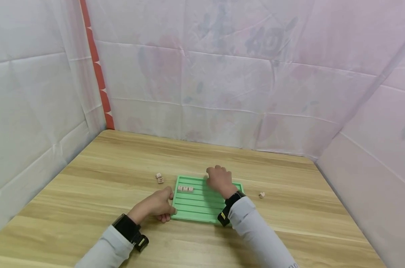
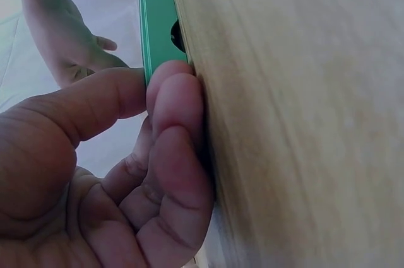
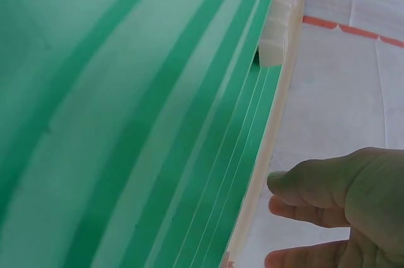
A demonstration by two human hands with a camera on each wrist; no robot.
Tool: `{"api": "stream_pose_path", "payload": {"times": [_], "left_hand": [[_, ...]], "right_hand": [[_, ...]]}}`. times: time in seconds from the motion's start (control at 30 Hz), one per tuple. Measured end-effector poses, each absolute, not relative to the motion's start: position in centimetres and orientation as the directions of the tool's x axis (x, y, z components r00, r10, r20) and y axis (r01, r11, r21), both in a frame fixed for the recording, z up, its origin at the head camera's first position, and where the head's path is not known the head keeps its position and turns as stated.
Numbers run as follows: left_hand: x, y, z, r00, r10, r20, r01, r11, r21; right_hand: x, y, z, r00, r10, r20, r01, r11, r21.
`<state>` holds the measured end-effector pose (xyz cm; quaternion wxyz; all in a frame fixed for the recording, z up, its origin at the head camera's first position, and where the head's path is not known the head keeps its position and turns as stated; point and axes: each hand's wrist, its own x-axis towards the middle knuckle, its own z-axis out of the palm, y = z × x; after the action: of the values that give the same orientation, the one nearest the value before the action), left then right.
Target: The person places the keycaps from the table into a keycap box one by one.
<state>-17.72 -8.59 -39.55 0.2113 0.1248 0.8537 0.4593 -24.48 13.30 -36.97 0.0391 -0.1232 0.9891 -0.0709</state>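
A green ridged tray [image 1: 199,208] lies on the table. My left hand [image 1: 158,204] grips its left edge, thumb on the rim and curled fingers at the underside; the left wrist view shows this hand [image 2: 145,173] close up. Three small pale pink blocks like keycaps [image 1: 185,189] sit side by side in an upper groove at the tray's left. Above the tray's far edge hovers my right hand [image 1: 220,180]. In the right wrist view the thumb and fingers of that hand [image 3: 341,205] stand apart from the tray, with nothing visible between them.
Two loose pale blocks [image 1: 160,180] lie left of the tray, one showing a hollow side. Another loose block [image 1: 262,194] is to its right. White sheeting [image 1: 222,85] encloses the wooden table [image 1: 122,167] at the back and sides.
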Motion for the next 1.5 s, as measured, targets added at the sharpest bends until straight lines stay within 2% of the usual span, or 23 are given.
{"api": "stream_pose_path", "payload": {"times": [0.53,0.93,1.5], "left_hand": [[-17.8,-8.6,-39.4,-0.878,0.395,-0.269,-0.001,0.562,0.827],[-17.6,-8.6,-39.4,-0.878,0.396,-0.267,-0.004,0.552,0.834],[-17.6,-9.1,-39.2,-0.878,0.403,-0.257,0.015,0.559,0.829]], "right_hand": [[-27.1,14.2,-37.1,-0.962,-0.24,-0.134,-0.211,0.958,-0.196],[-29.2,14.8,-37.2,-0.955,-0.253,-0.156,-0.224,0.957,-0.182],[-30.1,15.1,-37.2,-0.952,-0.276,-0.135,-0.234,0.936,-0.261]]}}
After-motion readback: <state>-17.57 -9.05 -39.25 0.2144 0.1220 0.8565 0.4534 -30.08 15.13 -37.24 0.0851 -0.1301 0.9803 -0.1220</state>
